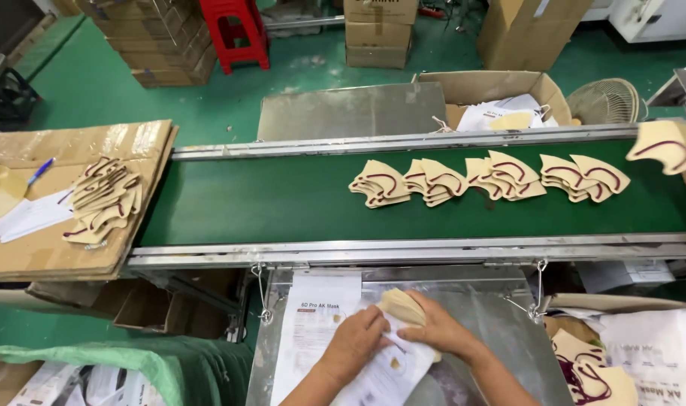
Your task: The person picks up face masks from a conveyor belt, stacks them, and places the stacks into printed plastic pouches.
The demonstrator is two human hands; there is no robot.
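On a metal tray (501, 323) below the conveyor, my right hand (441, 331) grips a small stack of beige folded masks (401, 304). The stack's end sits at the mouth of a white printed pouch (392, 372). My left hand (356, 344) presses on that pouch and pinches its opening. A pile of flat white pouches (313, 331) lies under and left of my left hand. On the green conveyor belt (268, 199) lie several bunches of beige masks with dark red ear loops (493, 179).
A cardboard sheet (125, 143) at the left carries a heap of masks (102, 199), papers and a blue pen (40, 171). A box at the lower right holds masks and pouches (621, 361). Behind the belt stand cardboard boxes, a red stool (234, 34) and a fan (606, 101).
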